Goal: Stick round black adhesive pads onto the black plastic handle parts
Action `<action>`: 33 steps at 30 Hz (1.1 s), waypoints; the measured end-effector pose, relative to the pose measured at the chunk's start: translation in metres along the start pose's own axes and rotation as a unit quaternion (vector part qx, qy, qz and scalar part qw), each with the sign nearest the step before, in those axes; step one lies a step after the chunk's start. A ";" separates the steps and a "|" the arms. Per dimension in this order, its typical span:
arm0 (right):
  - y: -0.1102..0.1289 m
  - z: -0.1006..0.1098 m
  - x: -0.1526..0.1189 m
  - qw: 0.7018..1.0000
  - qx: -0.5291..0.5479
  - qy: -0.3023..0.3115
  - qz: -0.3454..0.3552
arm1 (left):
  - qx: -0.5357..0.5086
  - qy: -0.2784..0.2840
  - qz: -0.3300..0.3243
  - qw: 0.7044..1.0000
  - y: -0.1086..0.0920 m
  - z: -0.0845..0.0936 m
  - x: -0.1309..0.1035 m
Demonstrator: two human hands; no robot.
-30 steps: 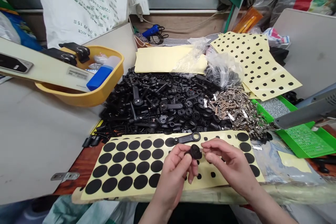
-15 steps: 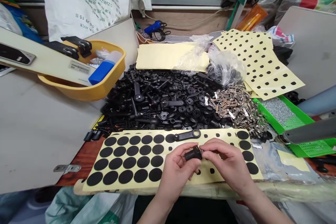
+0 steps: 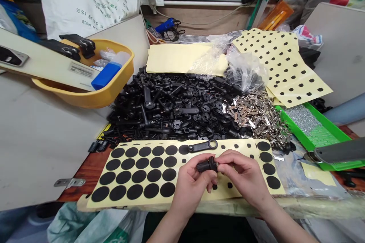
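Between thumb and fingers, my left hand [image 3: 192,184] grips a black plastic knob [image 3: 204,165], held roughly level with its narrower end to the right. My right hand [image 3: 242,174] is closed at that right end, pinching a tiny metallic piece [image 3: 217,163] against it; the fingers hide most of this piece. Just beyond my hands, a black crank arm [image 3: 203,145] with a ring at its right end lies on a pale yellow sheet of round black stickers [image 3: 138,176].
Behind the sheet spreads a heap of black plastic parts [image 3: 171,102], with small metal plates [image 3: 256,115] to its right. A green tray [image 3: 339,131] holds small silvery pieces. A grey power screwdriver [image 3: 339,151] juts in at right; a yellow basket [image 3: 114,93] stands left.
The knob has turned slightly, so its narrower end shows more level, and a bit of metal shows at my right fingertips. The view has shifted slightly.
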State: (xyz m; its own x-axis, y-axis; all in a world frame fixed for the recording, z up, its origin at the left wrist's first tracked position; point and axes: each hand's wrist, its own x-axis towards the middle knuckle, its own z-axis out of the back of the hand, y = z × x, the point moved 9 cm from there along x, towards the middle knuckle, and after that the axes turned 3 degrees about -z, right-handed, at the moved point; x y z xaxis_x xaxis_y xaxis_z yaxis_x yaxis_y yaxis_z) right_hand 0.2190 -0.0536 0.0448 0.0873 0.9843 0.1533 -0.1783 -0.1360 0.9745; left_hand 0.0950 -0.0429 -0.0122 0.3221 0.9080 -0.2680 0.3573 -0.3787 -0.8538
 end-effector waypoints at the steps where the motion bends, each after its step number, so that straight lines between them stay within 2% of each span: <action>1: 0.001 0.000 0.000 1.000 0.006 0.003 0.001 | -0.008 0.007 -0.001 1.000 0.000 -0.001 0.001; 9: 0.021 -0.002 0.000 0.996 -0.050 0.004 0.072 | -0.044 0.105 -0.052 0.992 -0.006 -0.006 -0.004; 12: 0.019 0.000 0.002 0.997 -0.051 0.014 0.060 | -0.027 0.100 -0.047 0.993 -0.005 -0.005 -0.004; 15: 0.012 0.004 0.003 0.999 -0.041 0.013 0.029 | -0.022 0.076 -0.042 0.996 -0.005 -0.005 -0.004; 20: -0.014 0.002 0.004 0.992 0.043 0.031 -0.112 | 0.013 0.052 -0.021 0.998 -0.004 -0.003 -0.002; 22: -0.018 0.000 0.003 0.988 0.058 0.035 -0.137 | 0.029 0.048 -0.012 0.998 -0.005 -0.002 -0.002; 24: -0.016 0.000 0.003 0.990 0.044 0.039 -0.125 | 0.046 0.046 -0.013 0.998 -0.007 -0.001 -0.003; 30: 0.003 0.001 0.005 0.996 -0.049 0.074 -0.004 | 0.119 0.063 -0.031 0.990 -0.013 -0.005 -0.004; 33: 0.007 -0.001 0.005 0.993 -0.066 0.089 0.027 | 0.128 0.066 -0.036 0.989 -0.011 -0.006 -0.004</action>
State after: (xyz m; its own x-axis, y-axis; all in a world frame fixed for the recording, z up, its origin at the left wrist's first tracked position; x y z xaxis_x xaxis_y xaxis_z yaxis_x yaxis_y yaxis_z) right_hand 0.2172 -0.0494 0.0525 -0.0983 0.9818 0.1624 -0.3060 -0.1851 0.9339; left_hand 0.0953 -0.0430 0.0013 0.4219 0.8930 -0.1570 0.1556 -0.2419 -0.9577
